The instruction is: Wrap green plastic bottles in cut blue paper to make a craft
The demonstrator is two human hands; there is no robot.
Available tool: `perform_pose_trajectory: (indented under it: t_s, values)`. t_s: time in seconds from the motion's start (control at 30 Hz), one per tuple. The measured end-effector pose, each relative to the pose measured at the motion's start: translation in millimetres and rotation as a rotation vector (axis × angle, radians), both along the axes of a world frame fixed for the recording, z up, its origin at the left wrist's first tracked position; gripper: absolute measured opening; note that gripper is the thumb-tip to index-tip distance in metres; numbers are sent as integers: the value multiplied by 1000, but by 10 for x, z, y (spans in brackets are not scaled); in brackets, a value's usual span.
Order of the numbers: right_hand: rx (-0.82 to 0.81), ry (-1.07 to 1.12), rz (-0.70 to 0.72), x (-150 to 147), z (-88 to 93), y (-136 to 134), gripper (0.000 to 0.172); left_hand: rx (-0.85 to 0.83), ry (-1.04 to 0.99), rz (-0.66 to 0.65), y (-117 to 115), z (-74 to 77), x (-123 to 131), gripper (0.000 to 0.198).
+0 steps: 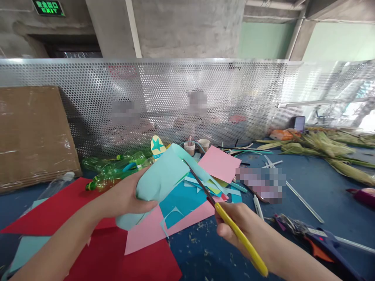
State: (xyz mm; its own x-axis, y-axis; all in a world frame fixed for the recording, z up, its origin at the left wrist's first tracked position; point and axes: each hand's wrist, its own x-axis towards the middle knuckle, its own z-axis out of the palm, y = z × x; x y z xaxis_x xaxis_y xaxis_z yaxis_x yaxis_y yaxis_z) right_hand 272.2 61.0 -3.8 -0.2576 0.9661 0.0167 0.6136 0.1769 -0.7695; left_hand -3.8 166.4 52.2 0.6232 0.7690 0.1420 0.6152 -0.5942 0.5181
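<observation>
My left hand [129, 197] is closed on a curled sheet of light blue paper [164, 173], thumb in front. In my right hand [238, 222] is a pair of scissors [238, 234] with a yellow handle. Their dark blades point up and left, with the tip at the paper's right part, where a strip curves off. How far the blades are apart is hard to see. Below the hands lie pink paper [143, 236], a blue sheet [183, 201] with thin offcuts, and red paper [117, 255].
Green plastic bottles [117, 168] lie at the back left before a perforated metal panel [164, 89]. A cardboard sheet [32, 136] leans there. Paper cups [203, 145] and pink paper [219, 164] are behind. Rightward are a glue gun [319, 238] and corn husks [325, 144].
</observation>
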Motion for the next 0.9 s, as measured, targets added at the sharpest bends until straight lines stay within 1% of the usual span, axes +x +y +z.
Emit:
perform_pose_trajectory:
  t_s: [0.1,0.2,0.33,0.47,0.63,0.77,0.9]
  values:
    - [-21,-26,26,-3,54,-19,81,-43,34,1,70,-18,-58,70]
    - [-15,-43,71,0,93,-45,80,-94,84,-3,116,-32,-65,69]
    - [63,-72,100,14,101,-69,79,-126,123,-61,86,-30,-4,67]
    - [125,-52,103,35,57,-73,73,-147,112,-97,41,-35,26,66]
    - [97,-29,80,25,-14,-65,73,-194,85,-86,68,-52,-27,74]
    - [35,4,68,-2,-11,-63,75,-291,45,-68,93,-47,-47,71]
    - [3,-19,50,-4,10,-63,78,-372,4,-42,101,-42,-55,66]
